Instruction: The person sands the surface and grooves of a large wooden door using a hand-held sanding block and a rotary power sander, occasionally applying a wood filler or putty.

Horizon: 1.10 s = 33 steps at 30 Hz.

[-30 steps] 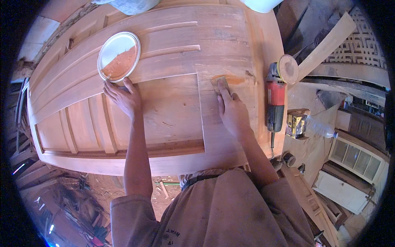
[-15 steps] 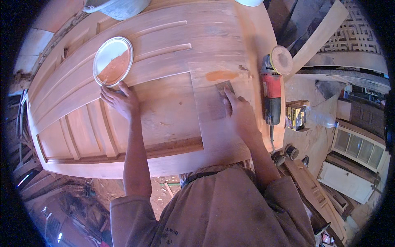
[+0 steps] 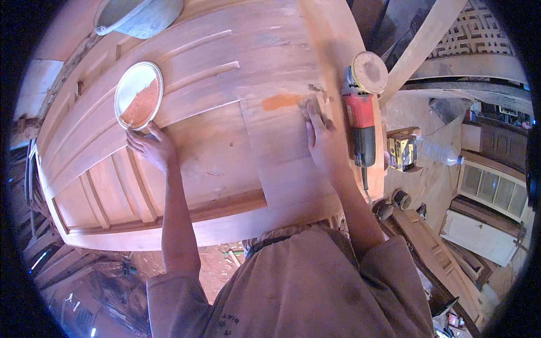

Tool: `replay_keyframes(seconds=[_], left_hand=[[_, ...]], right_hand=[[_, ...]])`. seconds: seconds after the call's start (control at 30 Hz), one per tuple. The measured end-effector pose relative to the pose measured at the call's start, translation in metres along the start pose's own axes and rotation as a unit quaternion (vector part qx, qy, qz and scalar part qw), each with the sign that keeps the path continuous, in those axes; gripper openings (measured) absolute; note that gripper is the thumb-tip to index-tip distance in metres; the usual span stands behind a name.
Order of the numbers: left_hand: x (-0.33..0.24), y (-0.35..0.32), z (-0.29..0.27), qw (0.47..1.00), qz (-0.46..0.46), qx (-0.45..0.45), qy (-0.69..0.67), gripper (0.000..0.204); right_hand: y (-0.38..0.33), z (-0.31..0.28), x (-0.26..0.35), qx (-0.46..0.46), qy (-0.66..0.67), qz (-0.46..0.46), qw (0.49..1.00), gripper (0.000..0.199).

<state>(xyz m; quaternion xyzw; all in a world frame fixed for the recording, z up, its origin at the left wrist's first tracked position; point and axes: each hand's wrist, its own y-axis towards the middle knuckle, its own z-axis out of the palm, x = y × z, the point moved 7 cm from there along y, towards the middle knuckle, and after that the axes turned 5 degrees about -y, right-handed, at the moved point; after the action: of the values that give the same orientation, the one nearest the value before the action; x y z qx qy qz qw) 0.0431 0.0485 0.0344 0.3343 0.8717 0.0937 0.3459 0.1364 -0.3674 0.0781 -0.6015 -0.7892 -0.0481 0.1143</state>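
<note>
Orange filler smear [image 3: 280,102] on wooden door [image 3: 225,146], just left of right hand [image 3: 322,141], whose fingers press a small scraper [image 3: 311,106] flat; vs. 0.5 s ago the smear lies more exposed, hand drawn nearer the body. Left hand [image 3: 151,147] flat, fingers spread, holding nothing, by round lid [image 3: 138,94]. Red grinder [image 3: 360,112] lies along door's right edge. Workshop floor w/ timber beyond.

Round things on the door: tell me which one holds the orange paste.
The flat white lid by the left hand, smeared orange inside. The grey basin at the far edge shows none; the grinder's disc is a bare sanding pad.
</note>
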Motion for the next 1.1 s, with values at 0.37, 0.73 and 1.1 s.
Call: replay_keyframes(seconds=[0.37, 0.73, 1.1], left_hand=[[0.006, 0.001, -0.002, 1.000, 0.014, -0.009, 0.021, 0.077], [0.012, -0.001, -0.003, 0.999, 0.009, -0.023, 0.022, 0.077], [0.005, 0.002, -0.002, 0.999, 0.031, -0.020, 0.035, 0.075]], right_hand=[[-0.005, -0.008, -0.015, 0.053, -0.022, 0.056, 0.997, 0.046], [-0.008, -0.032, -0.021, 0.110, 0.020, 0.011, 0.994, 0.043], [0.069, -0.011, 0.069, 0.224, -0.093, -0.229, 0.943, 0.035]])
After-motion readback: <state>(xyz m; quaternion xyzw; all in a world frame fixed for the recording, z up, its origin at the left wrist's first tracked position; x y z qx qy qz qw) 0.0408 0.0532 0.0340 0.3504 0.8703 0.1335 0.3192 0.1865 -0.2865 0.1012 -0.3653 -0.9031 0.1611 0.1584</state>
